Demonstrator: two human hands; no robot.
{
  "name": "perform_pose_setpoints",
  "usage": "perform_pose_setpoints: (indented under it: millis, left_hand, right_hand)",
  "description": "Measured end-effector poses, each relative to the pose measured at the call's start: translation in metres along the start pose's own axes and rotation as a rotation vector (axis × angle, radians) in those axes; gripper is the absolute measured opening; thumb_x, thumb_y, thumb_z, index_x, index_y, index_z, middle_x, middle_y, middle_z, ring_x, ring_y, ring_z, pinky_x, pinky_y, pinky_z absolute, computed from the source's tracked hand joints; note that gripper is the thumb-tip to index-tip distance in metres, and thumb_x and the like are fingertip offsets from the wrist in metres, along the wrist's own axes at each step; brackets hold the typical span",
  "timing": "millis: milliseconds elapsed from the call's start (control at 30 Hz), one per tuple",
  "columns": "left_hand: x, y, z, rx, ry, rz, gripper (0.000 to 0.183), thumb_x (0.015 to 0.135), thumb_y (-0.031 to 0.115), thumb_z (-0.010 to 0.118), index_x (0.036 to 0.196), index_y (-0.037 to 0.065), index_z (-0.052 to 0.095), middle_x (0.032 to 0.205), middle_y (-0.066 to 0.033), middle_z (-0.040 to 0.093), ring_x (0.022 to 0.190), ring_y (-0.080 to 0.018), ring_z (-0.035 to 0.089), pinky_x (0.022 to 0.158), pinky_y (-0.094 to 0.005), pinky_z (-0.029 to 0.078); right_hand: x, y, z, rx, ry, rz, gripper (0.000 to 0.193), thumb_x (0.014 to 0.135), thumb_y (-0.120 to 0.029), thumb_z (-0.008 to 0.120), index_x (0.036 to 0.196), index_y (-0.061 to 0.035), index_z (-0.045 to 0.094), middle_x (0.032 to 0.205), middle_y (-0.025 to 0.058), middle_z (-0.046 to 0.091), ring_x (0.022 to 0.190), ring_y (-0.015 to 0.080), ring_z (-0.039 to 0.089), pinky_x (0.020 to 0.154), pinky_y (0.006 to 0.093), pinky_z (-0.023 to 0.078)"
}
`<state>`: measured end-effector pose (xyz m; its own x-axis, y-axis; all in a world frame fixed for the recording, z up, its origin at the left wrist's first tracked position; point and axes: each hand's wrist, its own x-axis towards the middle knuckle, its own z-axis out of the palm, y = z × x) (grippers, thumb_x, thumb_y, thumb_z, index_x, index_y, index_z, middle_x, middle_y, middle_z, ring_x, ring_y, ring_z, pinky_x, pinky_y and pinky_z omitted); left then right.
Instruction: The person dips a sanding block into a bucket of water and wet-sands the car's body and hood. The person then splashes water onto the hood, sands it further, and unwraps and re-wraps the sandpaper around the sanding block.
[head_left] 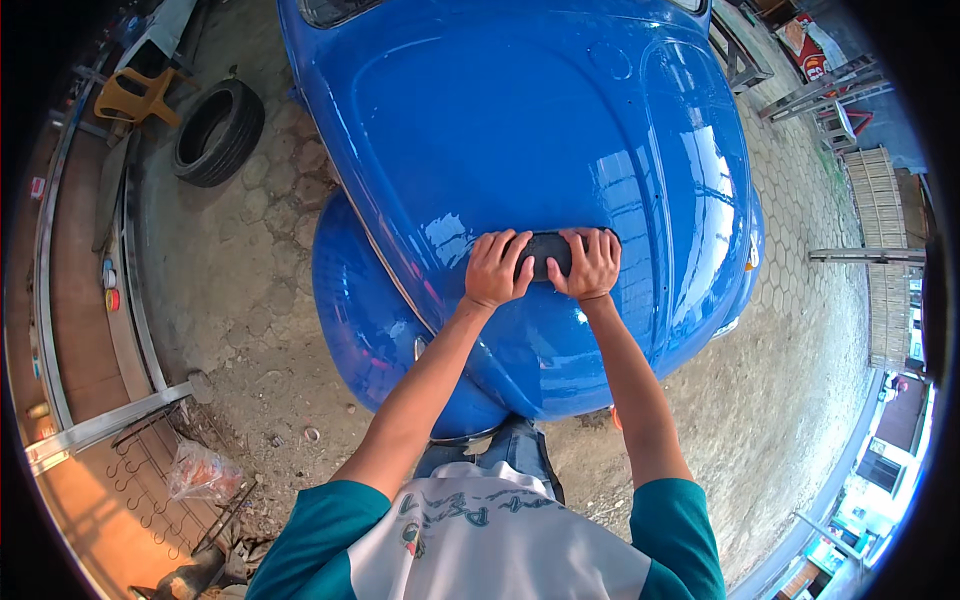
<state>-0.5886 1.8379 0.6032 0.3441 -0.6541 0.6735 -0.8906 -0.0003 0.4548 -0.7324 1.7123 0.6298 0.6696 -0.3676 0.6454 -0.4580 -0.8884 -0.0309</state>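
In the middle of the head view, a dark grey oblong block (545, 250), perhaps a sanding block, lies flat on the glossy blue hood (470, 130) of a rounded car. My left hand (496, 268) grips its left end, fingers over the far edge and thumb on top. Its right end is held the same way by my right hand (587, 263). Both arms reach forward, nearly straight. The underside of the block is hidden against the paint. Bright reflections show on the hood around it, and a blue fender (365, 310) bulges out at the left.
A loose tyre (219, 132) lies on the paving at the left, near a yellow plastic chair (140, 97). A clear plastic bag (204, 470) and metal hooks are at the lower left. On the right are a wooden bench (825, 88) and a bamboo screen (882, 260).
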Motion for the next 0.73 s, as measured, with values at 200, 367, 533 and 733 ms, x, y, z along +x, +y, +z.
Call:
perform_pose_setpoints:
  millis: [200, 367, 533, 733]
  left_hand:
    - [-0.002, -0.001, -0.004, -0.006, 0.019, -0.026, 0.032, 0.089, 0.028, 0.060, 0.111, 0.007, 0.069, 0.099, -0.0109, 0.064, 0.087, -0.0294, 0.059, 0.081, -0.0421, 0.048]
    - [-0.001, -0.001, -0.002, 0.005, 0.000, -0.032, 0.031, 0.088, 0.028, 0.061, 0.108, 0.007, 0.070, 0.095, -0.0102, 0.062, 0.083, -0.0292, 0.058, 0.077, -0.0423, 0.046]
    - [0.012, -0.016, -0.002, 0.010, -0.014, 0.022, 0.032, 0.086, 0.029, 0.061, 0.107, 0.007, 0.070, 0.092, -0.0105, 0.058, 0.082, -0.0294, 0.055, 0.075, -0.0426, 0.046]
    - [0.009, -0.015, -0.005, 0.071, -0.052, -0.003, 0.034, 0.089, 0.037, 0.059, 0.108, 0.013, 0.071, 0.093, -0.0106, 0.057, 0.085, -0.0293, 0.056, 0.080, -0.0481, 0.046]
  right_hand:
    - [0.000, -0.005, 0.001, -0.041, -0.018, -0.013, 0.047, 0.086, -0.058, 0.054, 0.094, -0.0137, 0.069, 0.089, 0.0084, 0.060, 0.085, 0.0289, 0.059, 0.093, 0.0476, 0.044]
    - [-0.001, -0.005, -0.001, -0.011, -0.027, 0.009, 0.046, 0.083, -0.057, 0.057, 0.094, -0.0138, 0.069, 0.089, 0.0079, 0.059, 0.086, 0.0280, 0.058, 0.093, 0.0463, 0.043]
    - [0.011, -0.008, 0.004, 0.016, 0.032, 0.032, 0.042, 0.082, -0.052, 0.060, 0.095, -0.0136, 0.068, 0.089, 0.0091, 0.058, 0.086, 0.0299, 0.058, 0.090, 0.0456, 0.043]
    - [0.006, -0.013, 0.012, 0.058, 0.078, 0.102, 0.044, 0.081, -0.058, 0.059, 0.095, -0.0175, 0.071, 0.101, 0.0088, 0.066, 0.095, 0.0268, 0.062, 0.097, 0.0463, 0.043]
